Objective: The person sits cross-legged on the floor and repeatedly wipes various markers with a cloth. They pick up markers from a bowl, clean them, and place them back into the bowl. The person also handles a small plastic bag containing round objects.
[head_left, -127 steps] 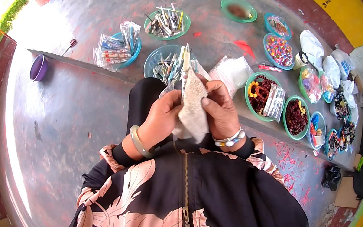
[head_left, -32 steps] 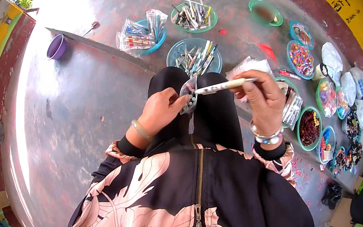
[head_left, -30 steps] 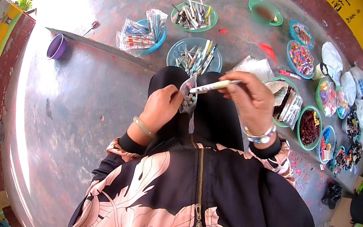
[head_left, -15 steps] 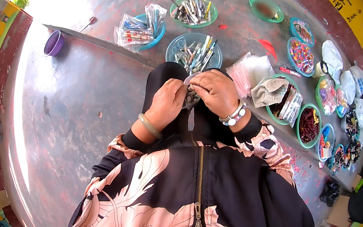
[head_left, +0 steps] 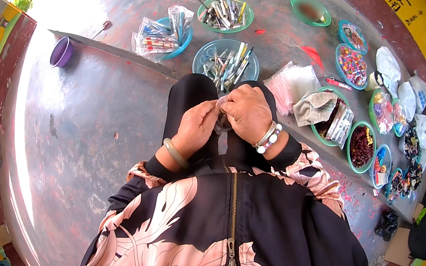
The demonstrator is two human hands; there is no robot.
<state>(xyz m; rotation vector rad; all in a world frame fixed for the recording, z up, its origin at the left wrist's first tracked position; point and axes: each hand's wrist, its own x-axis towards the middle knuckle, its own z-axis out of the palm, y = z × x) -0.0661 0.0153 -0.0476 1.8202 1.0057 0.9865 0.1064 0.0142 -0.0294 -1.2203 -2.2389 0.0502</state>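
Observation:
Close together above my dark-trousered lap, both hands work at a small clear plastic bag [head_left: 222, 125]. Some grey-brown small pieces show inside it, too small to name. My left hand [head_left: 196, 126] is closed, its thumb and fingers pinching the bag's left side near the top. From the other side, my right hand [head_left: 249, 114] bends its fingers over the bag's gathered mouth and pinches it. The fingers partly hide the bag, and a clear strip hangs below it. Just beyond my knees stands a clear blue basin [head_left: 200, 55] of pens.
Farther off are a green basin [head_left: 250, 19] of pens and a blue basin [head_left: 187, 42] with bagged pens. To the right lie clear pink-tinted bags [head_left: 287, 89], a grey cloth [head_left: 313, 109] and several basins of beads. A purple tub [head_left: 61, 52] stands left, below a step edge [head_left: 115, 51].
The grey-brown pieces in the bag show less now. My right hand has shifted slightly down and left over the bag's mouth, while my left hand stays close beside it.

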